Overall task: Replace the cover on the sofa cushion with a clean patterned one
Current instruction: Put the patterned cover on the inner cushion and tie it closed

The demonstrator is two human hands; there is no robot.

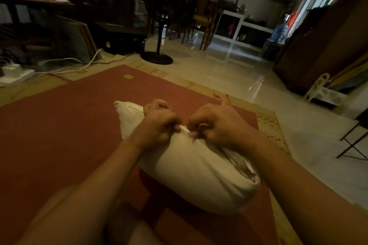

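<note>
**Fingers [172, 125] pinching the cushion [189, 171] seam; no patterned cover in view**

Your fingers are curled tight on both sides. The left hand [159, 123] and the right hand [217, 123] each pinch a fold of pale fabric at the cushion's top edge, knuckles close together. One digit of the right hand sticks up free.

Position: the cushion lies on the red rug [69, 125] just ahead of your knees, its far corner pointing away to the left and its near end bunched and creased.

Progress (judged): early. The fabric is plain and no clean patterned cover shows anywhere. Whether you are at a zip or only a seam cannot be told. Left to do: free the insert, bring the patterned cover, fill it, close it.

Surface: tan-bordered rug on a glossy tiled floor [229, 65].

Room: dim. A standing fan [162, 16] is beyond the rug, white cables [79, 63] at left, and a water bottle [279, 31] at far right.
</note>
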